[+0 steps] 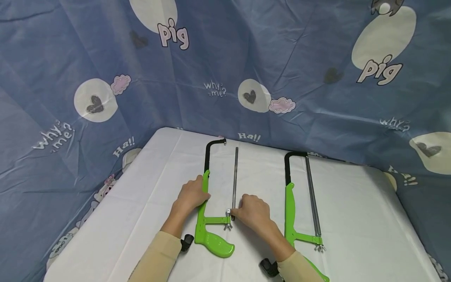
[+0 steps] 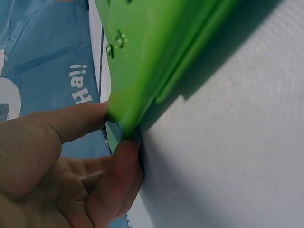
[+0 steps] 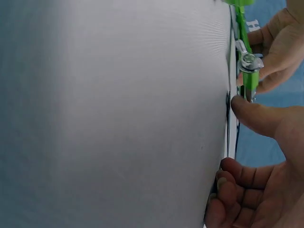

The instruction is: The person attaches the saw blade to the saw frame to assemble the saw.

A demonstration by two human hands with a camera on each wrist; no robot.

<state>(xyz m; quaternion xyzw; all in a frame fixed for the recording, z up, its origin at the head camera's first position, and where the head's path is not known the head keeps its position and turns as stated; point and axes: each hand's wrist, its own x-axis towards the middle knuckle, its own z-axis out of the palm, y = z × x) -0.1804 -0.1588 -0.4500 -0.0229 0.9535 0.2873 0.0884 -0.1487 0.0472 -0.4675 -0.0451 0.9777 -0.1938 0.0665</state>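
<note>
A green hacksaw frame [image 1: 201,219] with a black front bow lies on the table in the head view, its pistol handle toward me. My left hand [image 1: 192,194] grips its green spine; in the left wrist view the thumb and fingers [image 2: 124,161] pinch the green edge. To the frame's right lies a loose grey saw blade [image 1: 235,176]. My right hand [image 1: 251,211] rests beside the blade's near end, its thumb reaching toward the blade and the wing-nut pin [image 1: 228,219]. In the right wrist view a gap separates thumb [image 3: 256,114] and index finger.
A second green hacksaw [image 1: 290,207] with a blade fitted lies to the right, its handle partly behind my right sleeve [image 1: 299,268]. The white tabletop [image 1: 370,219] meets a blue printed cloth [image 1: 225,58] at the back. Black wrist mounts [image 1: 186,243] sit below both hands.
</note>
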